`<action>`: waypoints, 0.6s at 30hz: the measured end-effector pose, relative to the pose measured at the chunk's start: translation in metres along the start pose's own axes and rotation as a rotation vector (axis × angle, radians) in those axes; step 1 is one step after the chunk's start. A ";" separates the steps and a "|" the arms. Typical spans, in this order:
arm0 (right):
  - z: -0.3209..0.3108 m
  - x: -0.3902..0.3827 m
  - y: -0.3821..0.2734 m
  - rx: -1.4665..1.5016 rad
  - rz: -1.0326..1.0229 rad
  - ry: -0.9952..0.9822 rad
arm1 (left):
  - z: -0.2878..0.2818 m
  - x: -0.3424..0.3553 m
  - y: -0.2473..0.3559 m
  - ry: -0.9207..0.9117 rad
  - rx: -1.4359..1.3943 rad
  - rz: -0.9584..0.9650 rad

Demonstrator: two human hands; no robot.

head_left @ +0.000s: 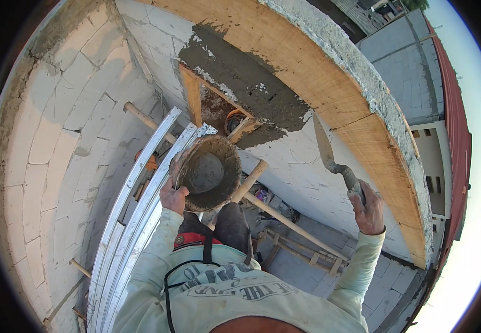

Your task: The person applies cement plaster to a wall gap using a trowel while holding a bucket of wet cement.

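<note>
Gripping the rim of a round, mortar-crusted bucket (229, 186), the left hand (174, 197) has its fingers closed at the near-left side, thumb over the edge, presumably so that 1 hand alone can steady the load and leave the other free. Grey wet mortar (204, 173) lies in the bottom, and the mouth faces up toward the wearer, which suits easy reach from above.

The right hand (368, 208) is clenched around the handle of a trowel (325, 145), well apart from the bucket. The cranked neck sets the blade off from the knuckles, a shape that likely spares them from scraping the wall. The tip points away from the wearer, near the right end of a dark mortar patch (246, 77); whether it touches anything, I cannot tell.

That patch spreads over the pale block wall (301, 161) between a long wooden board (285, 39) and a timber-framed opening (192, 97). The board runs along the wall's upper edge, perhaps as a form or guide, beside a rough concrete edge (357, 58).

Farther out, long metal profiles (135, 222) lean at the left near another block wall (63, 133). Below, a wooden pole (296, 225) crosses the space, seemingly part of a support.
</note>
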State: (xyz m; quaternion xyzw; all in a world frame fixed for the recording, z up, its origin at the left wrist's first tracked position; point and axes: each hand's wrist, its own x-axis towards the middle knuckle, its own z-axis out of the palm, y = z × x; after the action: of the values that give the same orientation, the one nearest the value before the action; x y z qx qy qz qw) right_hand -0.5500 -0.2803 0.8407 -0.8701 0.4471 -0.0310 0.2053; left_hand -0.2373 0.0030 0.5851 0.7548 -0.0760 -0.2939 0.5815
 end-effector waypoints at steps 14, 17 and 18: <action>0.233 0.034 -0.020 -0.553 -0.459 -0.123 | 0.025 -0.024 0.035 -0.064 0.385 0.264; 0.227 0.036 -0.020 -0.424 -0.450 -0.234 | 0.022 -0.025 0.039 -0.033 0.454 0.313; 0.222 0.035 -0.016 -0.337 -0.422 -0.273 | 0.020 -0.025 0.044 -0.047 0.342 0.275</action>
State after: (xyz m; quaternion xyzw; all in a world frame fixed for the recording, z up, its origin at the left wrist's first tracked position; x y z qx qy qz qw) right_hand -0.4640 -0.2260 0.6397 -0.9616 0.2237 0.1188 0.1054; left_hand -0.2585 -0.0163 0.6316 0.8179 -0.2406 -0.2122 0.4776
